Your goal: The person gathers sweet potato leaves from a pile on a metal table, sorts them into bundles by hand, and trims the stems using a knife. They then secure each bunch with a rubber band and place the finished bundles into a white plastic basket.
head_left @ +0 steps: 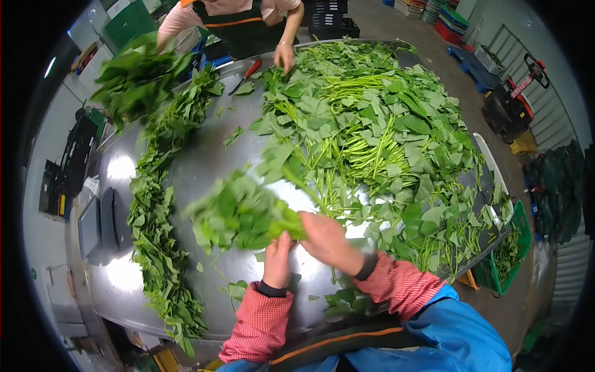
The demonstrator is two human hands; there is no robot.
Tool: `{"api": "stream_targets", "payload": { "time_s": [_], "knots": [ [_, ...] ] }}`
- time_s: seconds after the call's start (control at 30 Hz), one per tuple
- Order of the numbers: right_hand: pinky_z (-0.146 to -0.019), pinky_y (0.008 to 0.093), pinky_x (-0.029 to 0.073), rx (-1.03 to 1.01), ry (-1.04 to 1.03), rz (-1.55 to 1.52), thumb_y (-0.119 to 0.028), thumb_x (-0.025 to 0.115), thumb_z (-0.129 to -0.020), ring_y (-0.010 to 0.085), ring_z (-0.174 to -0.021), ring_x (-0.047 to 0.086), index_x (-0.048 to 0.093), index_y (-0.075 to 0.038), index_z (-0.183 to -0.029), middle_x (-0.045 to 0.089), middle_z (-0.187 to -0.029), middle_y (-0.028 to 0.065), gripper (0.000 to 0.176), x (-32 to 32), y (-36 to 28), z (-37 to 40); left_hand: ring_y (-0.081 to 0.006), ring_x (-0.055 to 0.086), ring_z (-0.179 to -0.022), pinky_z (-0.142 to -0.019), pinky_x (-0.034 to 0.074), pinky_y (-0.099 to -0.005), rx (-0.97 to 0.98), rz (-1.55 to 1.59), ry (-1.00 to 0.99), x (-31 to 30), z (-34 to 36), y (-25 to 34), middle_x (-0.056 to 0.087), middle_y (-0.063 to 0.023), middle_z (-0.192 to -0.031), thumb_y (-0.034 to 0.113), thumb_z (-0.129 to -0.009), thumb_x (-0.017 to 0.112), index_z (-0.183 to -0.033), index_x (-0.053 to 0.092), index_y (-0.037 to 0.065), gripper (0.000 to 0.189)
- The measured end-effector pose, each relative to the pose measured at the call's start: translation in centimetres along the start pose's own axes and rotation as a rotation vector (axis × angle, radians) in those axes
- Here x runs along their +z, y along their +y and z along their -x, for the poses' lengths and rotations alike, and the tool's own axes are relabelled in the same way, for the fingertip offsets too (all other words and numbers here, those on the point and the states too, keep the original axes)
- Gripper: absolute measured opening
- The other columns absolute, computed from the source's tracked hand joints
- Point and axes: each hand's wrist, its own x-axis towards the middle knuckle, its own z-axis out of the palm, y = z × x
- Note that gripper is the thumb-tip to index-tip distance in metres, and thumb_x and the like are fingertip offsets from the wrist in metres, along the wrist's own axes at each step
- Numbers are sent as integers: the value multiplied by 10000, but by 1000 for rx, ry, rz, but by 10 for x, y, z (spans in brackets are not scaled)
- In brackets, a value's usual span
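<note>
In front of me, above the metal table (211, 155), a bunch of leafy greens (242, 214) lies sideways with its leaves to the left, slightly blurred. My right hand (325, 240) is closed round its stem end. My left hand (277, 265) is just below, its fingers closed against the underside of the bunch near the stems. Beyond my hands a big heap of leafy greens (378, 142) covers the right side of the table, bundles of pale stems showing in it. Along the left runs a long row of leafy greens (155, 229). Loose leaves (347, 301) lie near my apron.
Across the table a co-worker (238, 28) holds a large blurred bunch of greens (139, 77); their other hand (284, 57) touches the heap. A red-handled knife (248, 74) lies near that hand. A digital scale (99, 226) stands left, a green crate (511, 251) right, a pallet truck (511, 102) beyond.
</note>
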Motion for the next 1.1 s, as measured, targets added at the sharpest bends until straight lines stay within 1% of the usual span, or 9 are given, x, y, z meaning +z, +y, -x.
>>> {"api": "stream_targets", "payload": {
  "time_s": [0.03,0.13,0.23,0.47,0.67,0.8,0.93,1.07,1.1],
  "knots": [
    [-666,426,490,89,-17,-147,-119,681,-687,368,-773,597,478,-45,-1139,595,-836,181,502,-13,2,2,-175,560,-1057,-916,444,-355,33,2,32,11,6,18,592,-89,-1141,341,-1001,398,-1187,558,19,405],
    [-701,355,530,480,48,-741,-143,606,-825,260,-816,657,538,-30,-1088,656,-926,123,295,-27,39,13,-151,572,-1009,-878,458,-314,17,-16,48,14,10,19,612,-69,-1068,331,-996,422,-1176,563,16,389],
    [-707,335,555,845,101,-1666,-149,568,-877,232,-799,662,571,33,-1063,655,-908,137,261,-40,92,29,-117,583,-932,-827,481,-263,-184,144,90,8,9,-20,614,-35,-1004,257,-977,487,-1171,567,31,308],
    [-739,331,562,805,133,-1817,-144,567,-888,227,-796,670,548,64,-1165,659,-898,140,347,-30,103,50,-147,565,-1033,-901,470,-282,-188,124,5,26,-24,-38,590,-84,-1146,201,-954,532,-1314,448,-5,423],
    [-712,305,545,800,114,-1731,-158,591,-865,202,-772,659,555,43,-1167,652,-908,112,364,-37,99,41,-192,523,-1137,-970,435,-332,-191,86,9,64,-93,-31,549,-118,-1221,220,-937,553,-1375,346,-32,546],
    [-682,283,521,783,135,-1434,-164,589,-860,186,-747,645,577,12,-1126,652,-928,97,320,-42,90,23,-180,606,-959,-799,523,-311,-302,60,25,78,-116,-24,574,-102,-1164,211,-929,560,-1336,402,-14,491],
    [-739,341,495,583,136,-596,-242,653,-788,275,-793,631,551,55,-1098,644,-909,173,441,-37,100,-2,-149,647,-848,-677,535,-260,-224,37,-58,72,-134,-47,630,-74,-1063,202,-946,525,-1238,529,-4,357],
    [-783,337,481,636,141,-218,-239,662,-763,325,-904,627,552,45,-1086,639,-958,190,443,-28,98,-23,-304,576,-963,-872,455,-367,359,-783,132,79,-132,-47,584,-135,-1073,29,-844,484,-1131,645,52,329],
    [-780,323,481,686,142,-418,-199,665,-764,276,-890,626,555,32,-1074,642,-950,152,403,-35,87,-27,-347,519,-1017,-915,424,-388,343,-732,121,80,-132,-40,547,-165,-1078,-15,-780,474,-1113,663,85,395]
  ]
}}
